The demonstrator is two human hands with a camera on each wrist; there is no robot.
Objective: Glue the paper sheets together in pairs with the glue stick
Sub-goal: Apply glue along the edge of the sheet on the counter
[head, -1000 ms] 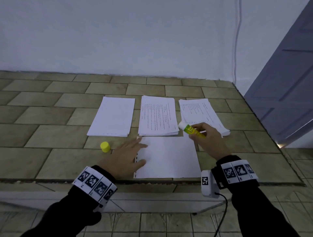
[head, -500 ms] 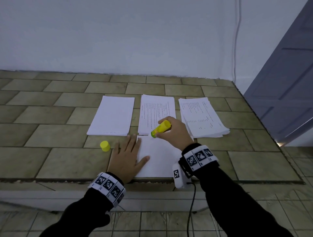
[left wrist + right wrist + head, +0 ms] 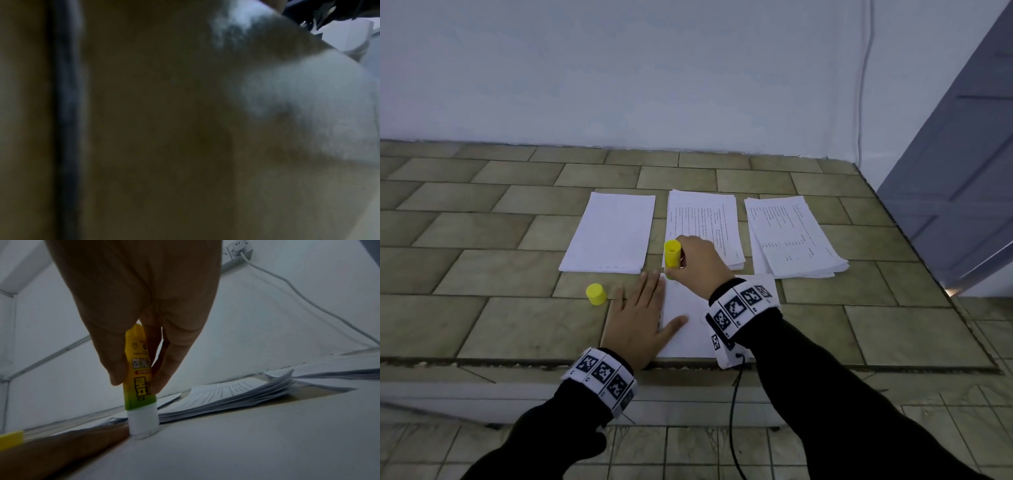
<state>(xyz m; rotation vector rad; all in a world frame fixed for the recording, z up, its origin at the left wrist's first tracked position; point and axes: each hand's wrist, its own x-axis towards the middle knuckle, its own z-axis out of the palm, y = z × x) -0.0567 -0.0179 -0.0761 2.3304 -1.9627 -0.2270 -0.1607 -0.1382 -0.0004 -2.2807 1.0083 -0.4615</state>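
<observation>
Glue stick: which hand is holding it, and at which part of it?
The right hand pinches the glue stick around the middle of its yellow tube, with the white glue end down on the paper sheet. The left hand holds nothing; it presses flat on that sheet.

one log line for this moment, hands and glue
right hand: holds glue stick, tip on sheet | left hand: flat on sheet | cap: off

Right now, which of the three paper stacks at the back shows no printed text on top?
The left stack, beyond the yellow cap: its top sheet is blank, while the middle stack and right stack show printed lines.
</observation>
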